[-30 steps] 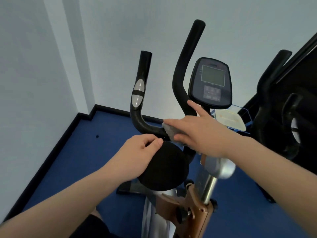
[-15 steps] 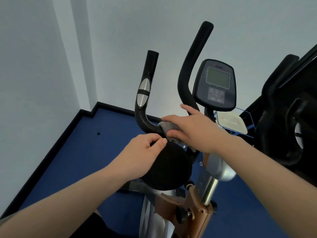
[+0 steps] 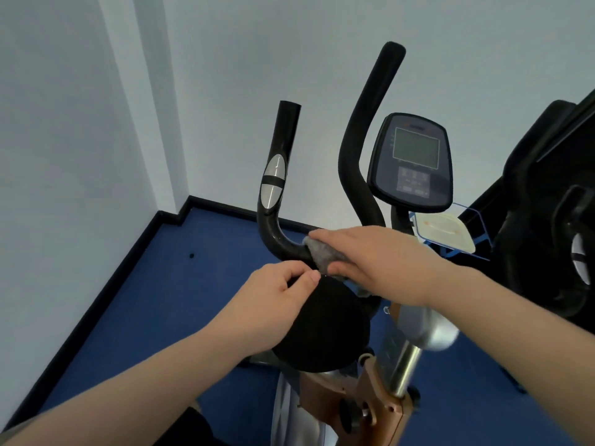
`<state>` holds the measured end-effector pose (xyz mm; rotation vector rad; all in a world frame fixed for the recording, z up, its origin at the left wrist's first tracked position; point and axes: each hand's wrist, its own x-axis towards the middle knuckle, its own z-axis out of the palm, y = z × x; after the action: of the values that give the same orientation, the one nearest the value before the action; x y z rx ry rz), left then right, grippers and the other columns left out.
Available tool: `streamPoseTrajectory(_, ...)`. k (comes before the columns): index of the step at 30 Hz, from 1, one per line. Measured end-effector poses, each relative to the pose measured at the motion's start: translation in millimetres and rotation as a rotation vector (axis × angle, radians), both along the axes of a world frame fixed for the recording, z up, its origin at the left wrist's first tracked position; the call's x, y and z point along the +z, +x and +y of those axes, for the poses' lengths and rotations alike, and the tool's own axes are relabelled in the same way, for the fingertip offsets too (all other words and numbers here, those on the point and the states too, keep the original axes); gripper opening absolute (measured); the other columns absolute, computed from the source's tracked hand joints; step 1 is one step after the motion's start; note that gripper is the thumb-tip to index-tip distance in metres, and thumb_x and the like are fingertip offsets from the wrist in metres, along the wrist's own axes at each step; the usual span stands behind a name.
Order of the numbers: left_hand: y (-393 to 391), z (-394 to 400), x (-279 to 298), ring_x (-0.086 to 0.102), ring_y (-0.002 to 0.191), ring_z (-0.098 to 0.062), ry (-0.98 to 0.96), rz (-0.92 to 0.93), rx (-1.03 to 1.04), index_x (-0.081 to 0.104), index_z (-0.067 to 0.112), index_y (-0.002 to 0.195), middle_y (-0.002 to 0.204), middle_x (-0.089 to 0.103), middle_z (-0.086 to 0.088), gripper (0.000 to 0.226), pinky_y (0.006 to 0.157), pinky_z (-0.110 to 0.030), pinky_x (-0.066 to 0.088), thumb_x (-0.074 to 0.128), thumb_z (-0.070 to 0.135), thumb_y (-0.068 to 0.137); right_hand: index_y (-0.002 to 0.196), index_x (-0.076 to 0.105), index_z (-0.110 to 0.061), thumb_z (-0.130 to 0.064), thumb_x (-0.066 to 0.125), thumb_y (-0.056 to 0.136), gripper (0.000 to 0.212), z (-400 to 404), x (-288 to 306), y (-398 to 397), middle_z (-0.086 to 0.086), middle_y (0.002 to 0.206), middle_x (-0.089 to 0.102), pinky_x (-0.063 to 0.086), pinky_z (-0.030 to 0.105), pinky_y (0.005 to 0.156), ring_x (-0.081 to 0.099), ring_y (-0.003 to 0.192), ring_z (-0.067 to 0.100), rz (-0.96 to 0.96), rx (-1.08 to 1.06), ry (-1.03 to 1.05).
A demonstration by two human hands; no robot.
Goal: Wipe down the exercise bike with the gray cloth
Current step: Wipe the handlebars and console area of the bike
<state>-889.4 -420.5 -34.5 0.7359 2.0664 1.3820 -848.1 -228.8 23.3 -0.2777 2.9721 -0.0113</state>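
**Two hands at the handlebar of an exercise bike, head view**

Two forearms reached forward from the lower edge of the view. Nearest the camera, the copper-coloured frame and chrome post of the exercise bike rose from the blue floor. The left hand lay at the rim of the round black pad, its fingers curled with thumb and forefinger tips close together; whether they pinched anything could not be told. The right hand gripped the gray cloth, which was wrapped against the horizontal bend of the left handlebar, fingers above and thumb beneath. Beyond, the right handlebar curved upward beside the console, its screen dark. A pale lidded container sat on a blue rack behind the console. A second black machine stood at the right, before white walls.
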Motion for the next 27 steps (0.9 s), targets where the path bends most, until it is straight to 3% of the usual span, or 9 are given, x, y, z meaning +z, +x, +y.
streamPoseTrajectory(5,0.4,1.7,-1.6,0.064,0.079,-0.013,0.032,-0.003,0.037,0.068,0.029,0.084,0.082,0.069,0.002,0.027,0.077,-0.041,0.052,0.048,0.040,0.099,0.141,0.040,-0.033,-0.047,0.039,0.100,0.043,-18.9,-9.1,-24.3,-0.006,0.121,0.064,0.047,0.037,0.089,0.060,0.107,0.018,0.005,-0.063,-0.087)
streamPoseTrajectory(11,-0.5,0.9,-4.0,0.064,0.081,-0.010,0.062,-0.018,0.047,0.070,0.029,0.082,0.081,0.069,0.004,0.027,0.080,-0.040,0.052,0.050,0.039,0.098,0.137,0.046,-0.034,-0.049,0.043,0.098,0.042,-11.0,-2.7,-24.1,-0.004,0.107,0.069,0.047,0.034,0.086,0.063,0.098,0.019,-0.073,-0.093,-0.100)
streamPoseTrajectory(15,0.8,1.1,-3.3,0.066,0.084,-0.011,0.081,-0.050,0.082,0.071,0.027,0.081,0.082,0.071,0.005,0.027,0.083,-0.041,0.052,0.053,0.035,0.099,0.130,0.055,-0.028,-0.042,0.046,0.100,0.035,-27.0,-6.3,-43.8,-0.007,0.102,0.065,0.047,0.035,0.089,0.061,0.098,0.016,-0.154,-0.174,-0.369)
streamPoseTrajectory(19,-1.3,-5.4,-3.2,0.068,0.088,-0.011,0.104,-0.113,-0.001,0.073,0.027,0.088,0.088,0.073,0.005,0.023,0.086,-0.038,0.052,0.053,0.028,0.099,0.140,0.043,-0.034,-0.047,0.048,0.097,0.045,-13.2,-6.5,-25.5,-0.003,0.112,0.067,0.046,0.032,0.086,0.060,0.099,0.016,-0.135,-0.151,-0.236)
streamPoseTrajectory(22,0.2,-13.2,-6.2,0.070,0.094,-0.013,0.206,-0.227,-0.052,0.075,0.022,0.095,0.096,0.075,0.000,0.023,0.084,-0.028,0.056,0.052,0.024,0.100,0.126,0.054,-0.032,-0.046,0.047,0.097,0.033,-22.7,-7.9,-36.0,-0.007,0.101,0.069,0.046,0.031,0.081,0.061,0.087,0.012,-0.149,-0.194,-0.301)
streamPoseTrajectory(24,-0.7,-21.4,-8.7,0.069,0.088,-0.011,0.218,-0.148,-0.097,0.074,0.025,0.093,0.090,0.074,0.004,0.026,0.077,-0.027,0.055,0.052,0.037,0.098,0.113,0.060,-0.028,-0.042,0.049,0.098,0.024,-30.2,-10.4,-44.1,-0.012,0.085,0.067,0.048,0.030,0.077,0.061,0.078,0.007,-0.156,-0.243,-0.454)
streamPoseTrajectory(27,-17.5,-38.2,-3.6,0.060,0.071,-0.002,0.091,0.170,-0.145,0.067,0.036,0.083,0.076,0.066,0.014,0.032,0.066,-0.019,0.046,0.048,0.060,0.089,0.126,0.054,-0.031,-0.047,0.051,0.096,0.034,-24.7,-13.1,-31.7,-0.016,0.089,0.061,0.043,0.029,0.075,0.056,0.081,0.007,-0.077,-0.232,-0.372)
